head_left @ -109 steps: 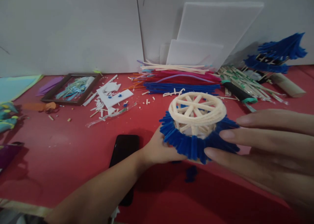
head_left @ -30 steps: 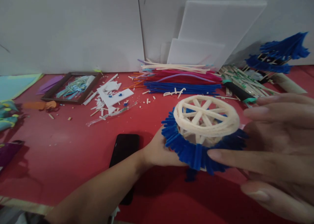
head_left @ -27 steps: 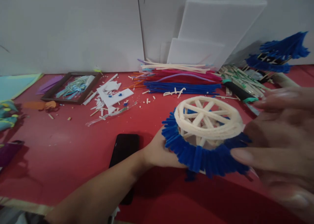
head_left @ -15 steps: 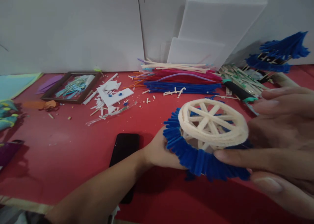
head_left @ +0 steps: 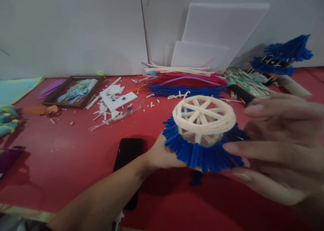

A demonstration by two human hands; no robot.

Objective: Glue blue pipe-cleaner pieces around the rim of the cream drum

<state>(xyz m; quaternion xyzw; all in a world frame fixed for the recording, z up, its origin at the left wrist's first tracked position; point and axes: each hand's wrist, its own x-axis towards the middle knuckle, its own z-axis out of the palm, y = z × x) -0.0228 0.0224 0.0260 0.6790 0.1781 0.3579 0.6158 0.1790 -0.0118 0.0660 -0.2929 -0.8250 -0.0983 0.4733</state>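
My left hand (head_left: 164,154) holds a round craft wheel (head_left: 204,114) from underneath, above the red table. The wheel has a cream yarn-wound rim with stick spokes and a skirt of blue pipe-cleaner fringe (head_left: 199,153). My right hand (head_left: 275,146) is close to the camera at the right, fingers stretched out and apart, with fingertips touching the fringe's right edge. A small blue scrap (head_left: 195,177) lies on the table below the wheel.
A black phone (head_left: 128,160) lies by my left forearm. Coloured pipe cleaners (head_left: 187,81) are piled before white foam boards (head_left: 217,32). White scraps (head_left: 115,99), a wooden frame (head_left: 73,91), stick bundles (head_left: 248,84) and another blue fringed piece (head_left: 283,57) lie on the red table (head_left: 76,146).
The wheel has moved slightly left and levelled off. My right hand's fingers have spread and shifted along the fringe's right side.
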